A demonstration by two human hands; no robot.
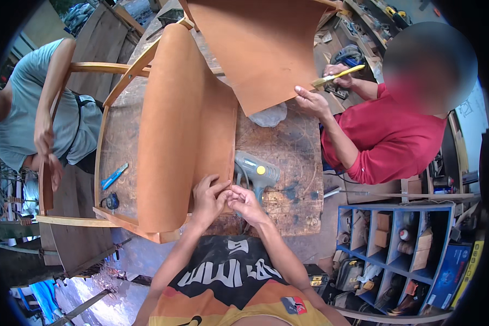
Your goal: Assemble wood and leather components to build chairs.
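Note:
A tan leather-like sheet (171, 125) is draped over a wooden frame (99, 146) on the workbench, bulging at its left and lying flatter at its right. At the near right corner of the sheet, my left hand (209, 200) rests with its fingers bent on the surface and its thumb at the edge. My right hand (245, 204) meets it there, thumb and fingers closed on the same edge. The fingertips of both hands almost touch. Just beyond my right hand lies a grey heat gun (258, 169) with a yellow button.
A person in red (388, 136) at the right holds another tan sheet (266, 54) and a yellow-handled brush (337, 76). At the left, someone in grey (32, 103) grips a wooden piece. A blue utility knife (114, 175) and tape measure (112, 201) lie inside the frame. Blue shelving (388, 259) stands lower right.

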